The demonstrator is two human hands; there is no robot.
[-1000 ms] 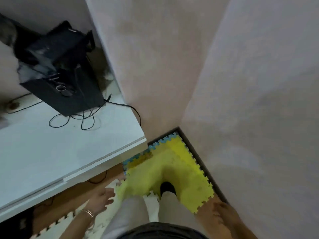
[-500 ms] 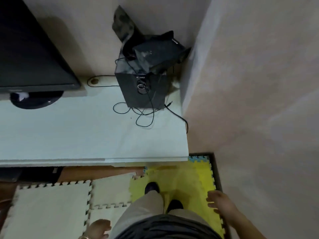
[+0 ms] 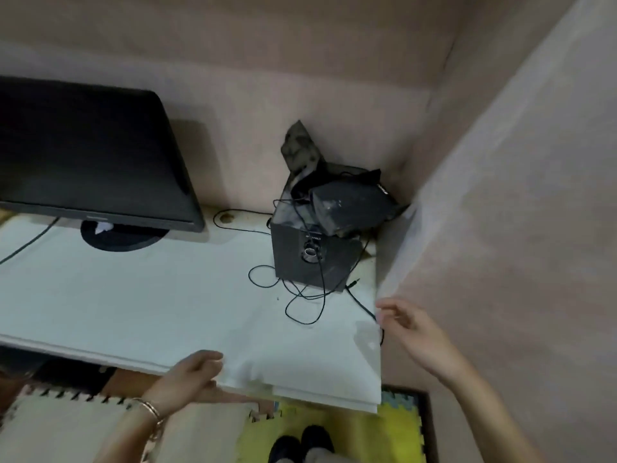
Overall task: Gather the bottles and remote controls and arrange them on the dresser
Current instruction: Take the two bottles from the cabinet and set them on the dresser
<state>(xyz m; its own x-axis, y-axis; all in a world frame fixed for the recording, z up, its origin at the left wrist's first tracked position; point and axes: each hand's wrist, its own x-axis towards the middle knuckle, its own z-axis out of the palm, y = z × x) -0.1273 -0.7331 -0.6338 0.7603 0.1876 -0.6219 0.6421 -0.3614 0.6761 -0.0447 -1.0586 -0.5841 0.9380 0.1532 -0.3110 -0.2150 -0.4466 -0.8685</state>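
A: What's the left hand (image 3: 192,374) doing?
B: It's at the front edge of the white dresser (image 3: 140,309). Fingers curled in loose, w/ nothing in them that I can see.
A: And the right hand (image 3: 412,332)?
B: Up by the dresser's right edge, next to the wall (image 3: 500,228). Fingers half open and bent — empty. The fingertips are very near a thin black wire (image 3: 362,305) that hangs over that edge. Can't tell if they touch it.
A: What sits on top?
B: A black screen (image 3: 90,155) on a round stand at the left. A black speaker box (image 3: 314,262) in the back right corner, w/ more dark stuff piled on it — wires loop in front.
A: Any bottles or remotes?
B: None in view. The top is bare in the middle.
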